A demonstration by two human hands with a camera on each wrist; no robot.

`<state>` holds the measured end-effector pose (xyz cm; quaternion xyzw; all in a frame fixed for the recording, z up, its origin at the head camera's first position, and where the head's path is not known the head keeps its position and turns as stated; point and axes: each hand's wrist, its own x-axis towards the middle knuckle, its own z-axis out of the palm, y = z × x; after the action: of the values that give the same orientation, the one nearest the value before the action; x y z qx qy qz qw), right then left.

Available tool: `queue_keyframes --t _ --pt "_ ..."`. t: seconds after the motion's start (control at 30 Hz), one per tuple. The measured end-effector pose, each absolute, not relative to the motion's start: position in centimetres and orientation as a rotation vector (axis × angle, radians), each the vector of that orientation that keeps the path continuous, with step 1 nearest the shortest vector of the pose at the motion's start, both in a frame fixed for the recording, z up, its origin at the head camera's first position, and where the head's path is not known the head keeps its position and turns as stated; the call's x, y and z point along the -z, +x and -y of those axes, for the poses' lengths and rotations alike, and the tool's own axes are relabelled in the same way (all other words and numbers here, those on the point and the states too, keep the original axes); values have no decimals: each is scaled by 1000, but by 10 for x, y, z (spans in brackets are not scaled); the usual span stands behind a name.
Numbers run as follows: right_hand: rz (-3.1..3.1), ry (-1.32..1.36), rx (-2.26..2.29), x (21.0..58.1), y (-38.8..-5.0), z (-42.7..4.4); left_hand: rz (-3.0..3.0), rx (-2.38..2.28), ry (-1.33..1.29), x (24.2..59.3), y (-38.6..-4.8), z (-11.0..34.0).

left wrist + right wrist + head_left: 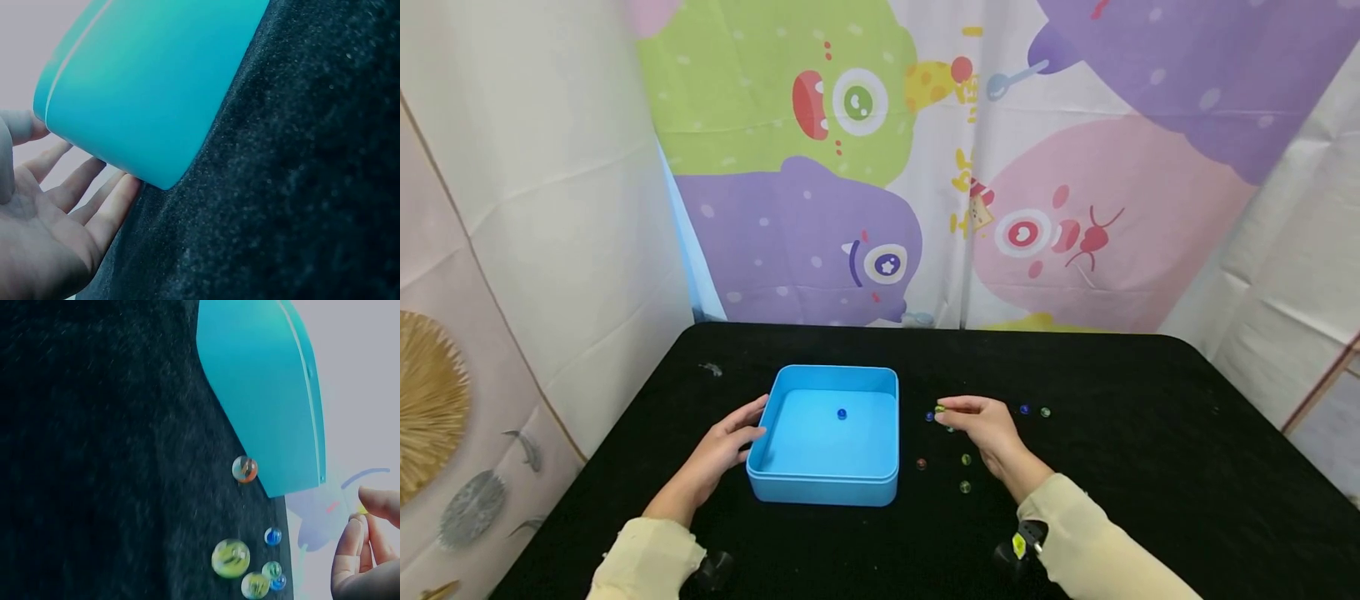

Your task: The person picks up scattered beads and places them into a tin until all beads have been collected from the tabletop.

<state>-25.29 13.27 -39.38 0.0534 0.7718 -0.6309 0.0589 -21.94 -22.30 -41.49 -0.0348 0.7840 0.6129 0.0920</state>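
A: From the left, what was found?
B: The left hand [718, 454] rested with straight, spread fingers against the left wall of a blue plastic box [822, 490], which sat left of centre on the black table [1150, 458], short of its far edge. One blue marble [842, 414] lay inside, nearer the box's far wall.

A: Outside it?
B: Seven loose marbles, towards the table's right edge: orange-red [922, 463], blue [929, 417], pale green [951, 428], two yellow-green [966, 459] [965, 487], another blue [1025, 409], green [1046, 412]. Among them, the right hand [992, 437] pinched a yellow-green marble [940, 408] between thumb and fingers.

A: Progress?
B: One inside, one in hand, seven out; in my judgement, an early stage.

A: Markings?
B: None seen on the box. Yellow lettering [962, 182] on the curtain [940, 275] stood sideways, illegible; a yellow mark [1018, 546] at the right wrist likewise could not be read.
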Motion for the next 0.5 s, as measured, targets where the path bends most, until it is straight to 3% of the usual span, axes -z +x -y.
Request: queue_keyframes --t 0.5 --pt "-2297 109 1949 392 -258 -101 -2324 -1813 -114 415 -220 222"
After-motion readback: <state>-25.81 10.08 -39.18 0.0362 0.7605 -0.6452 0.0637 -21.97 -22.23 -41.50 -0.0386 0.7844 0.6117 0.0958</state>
